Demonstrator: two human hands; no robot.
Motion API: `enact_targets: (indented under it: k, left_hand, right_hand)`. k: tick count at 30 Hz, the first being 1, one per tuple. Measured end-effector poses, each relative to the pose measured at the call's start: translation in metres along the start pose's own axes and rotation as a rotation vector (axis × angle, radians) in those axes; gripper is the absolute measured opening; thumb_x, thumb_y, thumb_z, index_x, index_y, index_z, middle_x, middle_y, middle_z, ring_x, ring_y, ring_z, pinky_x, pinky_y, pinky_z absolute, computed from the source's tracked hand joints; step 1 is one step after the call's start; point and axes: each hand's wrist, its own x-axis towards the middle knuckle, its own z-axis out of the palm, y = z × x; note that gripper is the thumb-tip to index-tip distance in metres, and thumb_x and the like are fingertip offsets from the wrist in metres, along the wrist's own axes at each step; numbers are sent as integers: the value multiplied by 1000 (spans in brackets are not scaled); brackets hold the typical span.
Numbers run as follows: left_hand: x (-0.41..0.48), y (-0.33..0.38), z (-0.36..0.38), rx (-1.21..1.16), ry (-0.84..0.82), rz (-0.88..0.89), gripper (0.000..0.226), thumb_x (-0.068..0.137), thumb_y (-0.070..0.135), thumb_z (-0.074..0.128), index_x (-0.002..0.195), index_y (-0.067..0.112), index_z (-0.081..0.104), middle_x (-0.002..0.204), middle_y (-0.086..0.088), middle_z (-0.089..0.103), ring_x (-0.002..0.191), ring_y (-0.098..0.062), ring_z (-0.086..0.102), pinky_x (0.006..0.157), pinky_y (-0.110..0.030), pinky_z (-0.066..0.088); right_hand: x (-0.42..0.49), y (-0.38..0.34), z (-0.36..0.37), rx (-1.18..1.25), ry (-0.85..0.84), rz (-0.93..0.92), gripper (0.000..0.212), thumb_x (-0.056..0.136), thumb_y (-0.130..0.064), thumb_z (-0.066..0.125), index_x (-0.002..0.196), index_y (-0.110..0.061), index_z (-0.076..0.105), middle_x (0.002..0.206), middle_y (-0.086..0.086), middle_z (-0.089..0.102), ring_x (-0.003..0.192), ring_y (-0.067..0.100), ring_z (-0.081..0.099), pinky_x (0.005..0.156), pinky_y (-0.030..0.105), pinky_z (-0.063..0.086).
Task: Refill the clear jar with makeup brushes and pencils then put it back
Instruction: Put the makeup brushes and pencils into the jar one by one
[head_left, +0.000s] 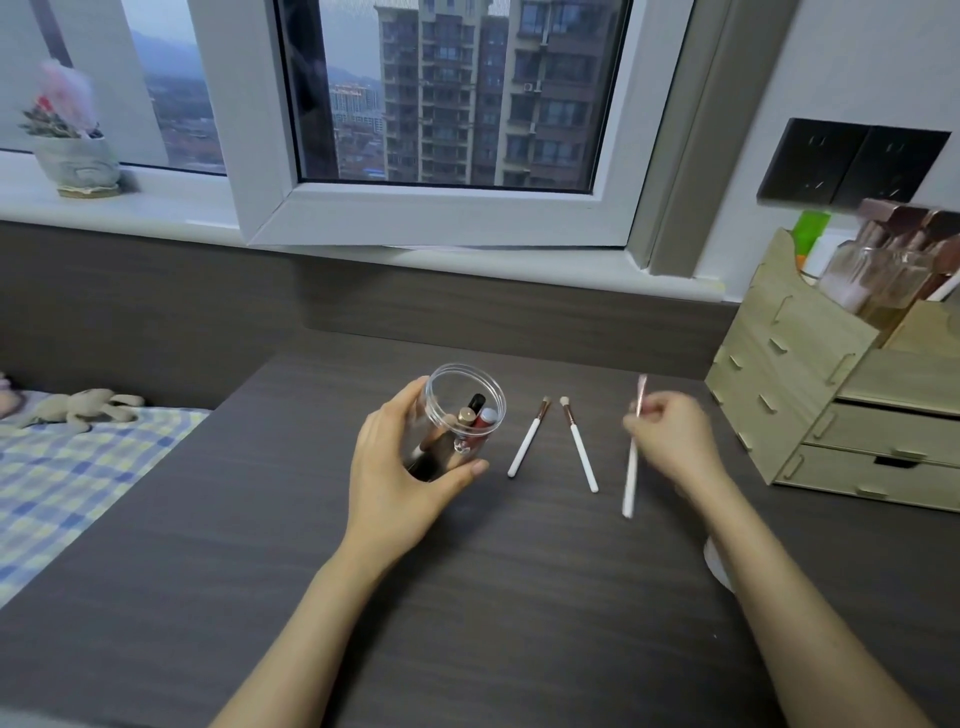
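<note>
Clear jar steadied, one brush lifted over the dark wood-grain table (467, 597)

Left hand (400, 467) wraps the clear plastic jar (465, 410), its pencils partly hidden; right hand (670, 436) pinches a blurred white-handled brush (630, 478); two slim white brushes (529, 437) lie between them; wooden organizer (810, 384) cut off at right

A single head-worn wide-angle camera is looking forward and down over a dark wood-grain desk (519, 597), taking in both forearms at close range, with the window (447, 104) straight ahead and a wooden organizer (810, 395) entering at right.
</note>
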Motion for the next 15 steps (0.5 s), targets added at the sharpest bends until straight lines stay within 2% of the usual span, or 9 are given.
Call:
enact_targets:
  k: [3,5,6,9,11,13,15]
  left_hand:
    - [0,-1,2,21,-10,14,83,52,52,74,126,49,37,114,44,45,113,-3,48,92,-15,35]
    - [-1,0,2,25,-13,19,83,53,51,75,126,49,37,114,39,47,113,-2,47,90,-10,33]
    - [-1,0,2,24,-13,19,83,53,50,75,126,50,37,115,35,48,113,-2,47,90,-7,32]
    - [-1,1,2,23,-10,23,83,52,52,74,124,57,34,116,32,49,112,-3,48,89,-7,32]
    - [-1,2,1,40,-14,37,83,53,53,73,127,53,34,116,34,48,111,1,46,89,-7,32]
    - [-2,2,1,65,-25,68,83,54,54,72,128,47,35,116,42,45,111,7,43,90,-6,31]
    - [-2,2,2,79,-37,91,82,56,54,72,128,44,35,118,48,40,112,8,42,92,-8,32]
  right_hand:
    - [-28,-45,-30,704,127,-154,12,85,1,51,77,-5,58,62,9,54,41,7,55,42,20,47]
    - [-51,-74,-43,963,95,-296,11,91,-1,48,81,-2,53,67,12,54,46,9,61,44,18,50]
    - [-60,-85,-45,1002,60,-367,9,92,-2,48,85,-2,53,70,13,55,49,10,63,47,19,52]
    - [-76,-98,-31,916,-51,-539,15,90,1,51,86,-13,53,75,14,59,57,15,66,56,25,56]
    - [-79,-100,-15,803,-108,-575,22,86,1,57,87,-20,52,78,15,61,62,16,65,61,27,56]
    - [-78,-98,1,596,-88,-623,20,83,-8,63,87,-25,56,77,4,62,67,10,61,65,23,53]
    - [-75,-94,12,264,-51,-713,6,83,-21,64,88,-25,64,74,-7,62,68,5,55,65,13,43]
